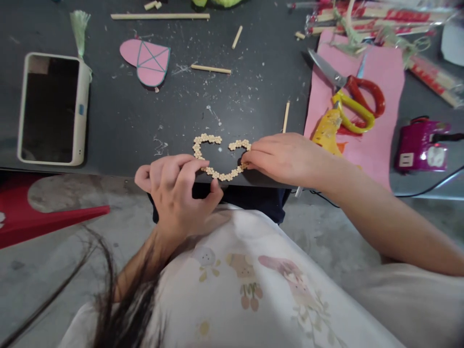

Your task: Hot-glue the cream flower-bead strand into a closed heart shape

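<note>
A pale beaded chain (226, 176) of small flower-like clusters lies at the table's near edge, bent into a heart-like outline with a gap at its top. On its left side, my left hand (177, 186) rests with the index fingertip touching the chain and the thumb held apart. My right hand (281, 157) has its fingers closed together on the chain's right side, covering part of it. Above lies a pink heart-shaped card (152, 60) with green thread or lines across it. Thin wooden sticks (211, 69) are scattered beyond the chain.
Scissors (339, 84) with red and yellow handles lie on a pink sheet (380, 145) at the right, beside a yellow object (326, 128). Further right are a purple box (422, 150) with a cable and wrapped sticks (384, 17). A phone (50, 108) lies left.
</note>
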`<state>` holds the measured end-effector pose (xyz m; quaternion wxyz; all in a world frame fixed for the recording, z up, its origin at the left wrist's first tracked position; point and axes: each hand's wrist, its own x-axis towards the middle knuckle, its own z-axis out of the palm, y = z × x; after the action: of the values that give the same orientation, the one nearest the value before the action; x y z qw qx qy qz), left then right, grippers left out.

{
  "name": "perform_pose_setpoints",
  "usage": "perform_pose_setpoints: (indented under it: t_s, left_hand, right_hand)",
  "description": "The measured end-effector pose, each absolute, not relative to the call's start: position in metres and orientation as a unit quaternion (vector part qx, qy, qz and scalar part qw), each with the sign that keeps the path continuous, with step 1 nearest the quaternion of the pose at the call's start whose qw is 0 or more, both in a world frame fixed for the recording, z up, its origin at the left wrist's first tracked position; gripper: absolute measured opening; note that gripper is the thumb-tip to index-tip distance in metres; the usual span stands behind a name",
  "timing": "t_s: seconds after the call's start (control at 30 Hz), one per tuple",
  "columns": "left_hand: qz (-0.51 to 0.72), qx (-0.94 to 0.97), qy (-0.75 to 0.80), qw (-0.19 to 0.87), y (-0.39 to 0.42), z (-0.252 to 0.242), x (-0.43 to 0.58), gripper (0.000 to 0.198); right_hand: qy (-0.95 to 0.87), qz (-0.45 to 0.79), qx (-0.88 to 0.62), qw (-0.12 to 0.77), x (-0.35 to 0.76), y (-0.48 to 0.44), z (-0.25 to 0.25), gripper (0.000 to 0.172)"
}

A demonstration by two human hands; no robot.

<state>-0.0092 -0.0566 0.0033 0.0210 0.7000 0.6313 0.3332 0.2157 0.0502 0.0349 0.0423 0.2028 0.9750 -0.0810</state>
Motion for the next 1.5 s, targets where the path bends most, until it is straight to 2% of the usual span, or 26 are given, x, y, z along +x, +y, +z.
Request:
perform_pose_setpoints:
  t_s: [0.23, 0.53, 0.8, 1.07, 1.2, 1.5]
  left_hand:
    - [0.290, 0.752, 0.588, 0.064, -0.059, -0.002, -0.016, 0.034]
    - [0.243, 0.785, 0.566, 0.068, -0.053, 0.001, -0.018, 0.020]
    - [0.264, 0.781, 0.561, 0.075, -0.049, 0.003, -0.017, 0.022]
    - [0.256, 0.794, 0.547, 0.065, -0.031, 0.013, -0.020, 0.013]
    - [0.278, 0.777, 0.563, 0.050, -0.025, 0.017, -0.023, 0.010]
    - [0.244, 0.738, 0.625, 0.075, -0.012, 0.020, -0.042, 0.013]
  right_hand:
    - [0.978, -0.060, 0.198, 0.035, 0.214, 0.052, 0.032, 0.027]
    - [0.977, -0.059, 0.197, 0.047, 0.212, 0.054, 0.034, 0.025]
    - [0.976, -0.068, 0.204, 0.043, 0.211, 0.056, 0.033, 0.029]
    - [0.975, -0.076, 0.207, 0.037, 0.211, 0.057, 0.033, 0.031]
    - [0.976, -0.066, 0.204, 0.040, 0.209, 0.059, 0.034, 0.027]
    - [0.971, -0.092, 0.214, 0.046, 0.210, 0.062, 0.036, 0.028]
